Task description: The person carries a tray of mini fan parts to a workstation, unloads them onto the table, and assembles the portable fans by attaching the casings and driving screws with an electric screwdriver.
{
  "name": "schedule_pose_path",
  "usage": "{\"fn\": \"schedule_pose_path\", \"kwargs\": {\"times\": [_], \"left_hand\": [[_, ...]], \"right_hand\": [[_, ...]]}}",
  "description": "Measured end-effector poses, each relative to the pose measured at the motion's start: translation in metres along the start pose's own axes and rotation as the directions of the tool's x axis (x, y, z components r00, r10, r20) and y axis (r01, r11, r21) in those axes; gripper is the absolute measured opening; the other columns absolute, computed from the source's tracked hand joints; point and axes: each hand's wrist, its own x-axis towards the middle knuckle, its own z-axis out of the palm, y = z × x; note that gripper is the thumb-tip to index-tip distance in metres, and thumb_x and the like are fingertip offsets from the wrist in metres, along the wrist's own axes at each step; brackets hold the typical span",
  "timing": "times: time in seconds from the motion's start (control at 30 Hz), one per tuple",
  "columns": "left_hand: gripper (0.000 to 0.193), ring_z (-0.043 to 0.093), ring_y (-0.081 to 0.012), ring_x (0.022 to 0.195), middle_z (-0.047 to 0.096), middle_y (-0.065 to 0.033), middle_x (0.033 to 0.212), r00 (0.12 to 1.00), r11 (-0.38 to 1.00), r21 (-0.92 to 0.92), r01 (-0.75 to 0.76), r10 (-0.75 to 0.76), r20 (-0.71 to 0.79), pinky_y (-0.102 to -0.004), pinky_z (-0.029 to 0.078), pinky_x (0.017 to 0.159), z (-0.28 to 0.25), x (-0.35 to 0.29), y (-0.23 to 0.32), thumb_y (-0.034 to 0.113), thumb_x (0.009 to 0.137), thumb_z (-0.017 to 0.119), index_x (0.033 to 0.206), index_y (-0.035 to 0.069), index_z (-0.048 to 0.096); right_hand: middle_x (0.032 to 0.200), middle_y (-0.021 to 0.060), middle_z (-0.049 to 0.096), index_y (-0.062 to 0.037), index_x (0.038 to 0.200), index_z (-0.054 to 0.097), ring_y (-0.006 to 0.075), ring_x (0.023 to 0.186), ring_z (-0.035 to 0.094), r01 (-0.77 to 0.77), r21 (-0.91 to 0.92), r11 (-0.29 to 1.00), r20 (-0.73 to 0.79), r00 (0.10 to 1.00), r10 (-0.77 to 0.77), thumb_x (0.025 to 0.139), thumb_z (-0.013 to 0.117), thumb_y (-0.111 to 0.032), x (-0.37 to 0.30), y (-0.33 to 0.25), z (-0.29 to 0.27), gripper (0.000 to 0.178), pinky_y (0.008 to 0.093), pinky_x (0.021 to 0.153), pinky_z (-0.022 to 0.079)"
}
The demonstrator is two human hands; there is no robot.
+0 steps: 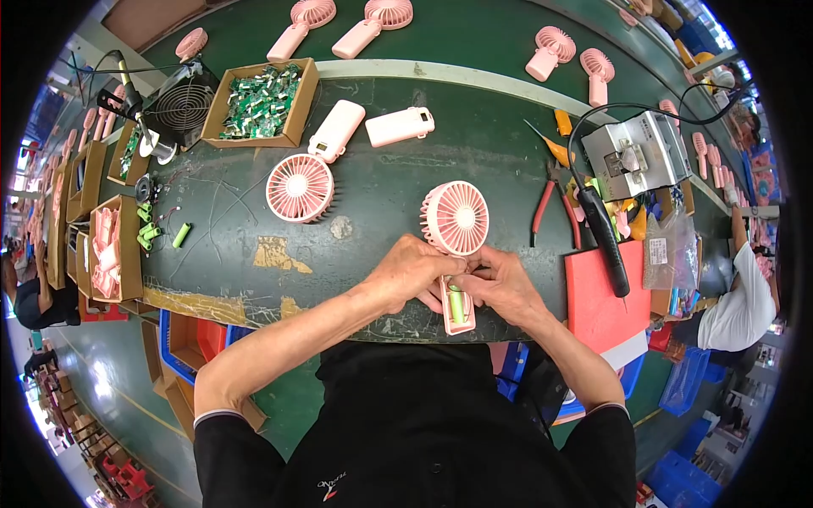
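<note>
A pink handheld fan (464, 218) lies in front of me with its round head away from me and its handle toward me. The handle is open, and a green battery cell (458, 306) shows inside. My left hand (410, 273) grips the fan at its neck, on the left side. From the right, my right hand (501, 286) pinches at the top of the open handle; what its fingertips hold is hidden. Beyond my left hand lies another fan head (301, 188), touching a pink handle shell (337, 130). A second pink shell (400, 126) lies beside that one.
A box of green circuit boards (261, 102) stands at the back left, near a soldering iron (127, 80). Loose green cells (148, 229) lie at left. On the right are red-handled pliers (555, 203), a corded black electric screwdriver (603, 241) and a red pad (605, 313).
</note>
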Motion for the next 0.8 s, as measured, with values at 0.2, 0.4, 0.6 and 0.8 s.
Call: {"fn": "schedule_pose_path", "kwargs": {"times": [0.2,0.4,0.6,0.8], "left_hand": [[0.029,0.071,-0.0267,0.069,0.069,-0.0219,0.083,1.0,1.0,0.004,-0.026,0.026,-0.008,-0.0337,0.061,0.055,0.002,-0.002,-0.003,0.016,0.086,0.065,0.097,-0.011,0.068],[0.029,0.071,-0.0251,0.074,0.069,-0.0196,0.086,0.995,0.995,-0.02,-0.1,0.1,-0.018,-0.034,0.061,0.06,0.002,-0.004,-0.011,0.017,0.088,0.063,0.099,-0.01,0.068],[0.029,0.069,-0.0216,0.076,0.069,-0.017,0.089,0.979,0.984,-0.056,-0.172,0.164,-0.119,-0.0332,0.061,0.062,0.002,-0.011,-0.008,0.017,0.09,0.063,0.101,-0.009,0.067],[0.03,0.068,-0.0194,0.074,0.069,-0.0146,0.086,0.973,0.982,-0.02,-0.187,0.182,-0.141,-0.0308,0.06,0.059,0.006,-0.014,-0.003,0.019,0.089,0.065,0.1,-0.009,0.068]], "right_hand": [[0.088,0.0076,0.064,0.0045,0.106,0.059,0.0093,0.07,0.061,-0.004,-0.013,1.0,-0.01,1.0,0.004,0.084,0.069,-0.01,-0.001,-0.001,0.0,0.028,0.0235,0.053,0.045],[0.086,0.0035,0.061,0.0036,0.1,0.059,0.0074,0.068,0.059,0.008,-0.001,1.0,-0.025,1.0,-0.008,0.083,0.068,-0.006,-0.003,-0.002,0.003,0.021,0.0219,0.053,0.043],[0.083,0.0017,0.057,0.0007,0.102,0.063,0.0042,0.059,0.049,0.309,-0.437,0.845,-0.222,0.873,-0.434,0.078,0.071,0.001,-0.021,-0.005,0.009,0.025,0.0202,0.051,0.039],[0.077,0.0031,0.056,-0.0002,0.09,0.067,0.0055,0.052,0.044,0.516,-0.541,0.664,-0.153,0.716,-0.681,0.075,0.071,0.006,-0.017,0.007,0.032,0.017,0.0221,0.047,0.034]]}}
